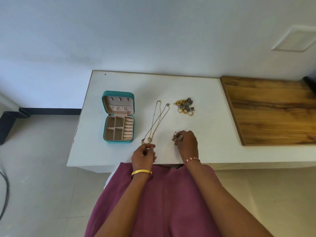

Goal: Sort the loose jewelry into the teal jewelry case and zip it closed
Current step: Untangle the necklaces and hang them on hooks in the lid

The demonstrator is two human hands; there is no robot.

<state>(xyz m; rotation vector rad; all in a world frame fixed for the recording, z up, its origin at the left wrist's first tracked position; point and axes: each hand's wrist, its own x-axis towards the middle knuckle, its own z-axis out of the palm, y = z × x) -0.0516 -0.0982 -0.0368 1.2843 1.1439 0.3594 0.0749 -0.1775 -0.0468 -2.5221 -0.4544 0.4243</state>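
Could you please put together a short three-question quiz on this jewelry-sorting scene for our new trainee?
1. True or false: the teal jewelry case lies open on the white table, with no jewelry visible in its compartments.
2. Which hand grips the small dark chain? A) left hand B) right hand C) neither
3. Fill in: the pile of rings and earrings lies to the ____ of the two long necklaces.

Key:
1. True; the lid is laid back and the compartments look bare.
2. B; its fingers curl round the chain.
3. Right.
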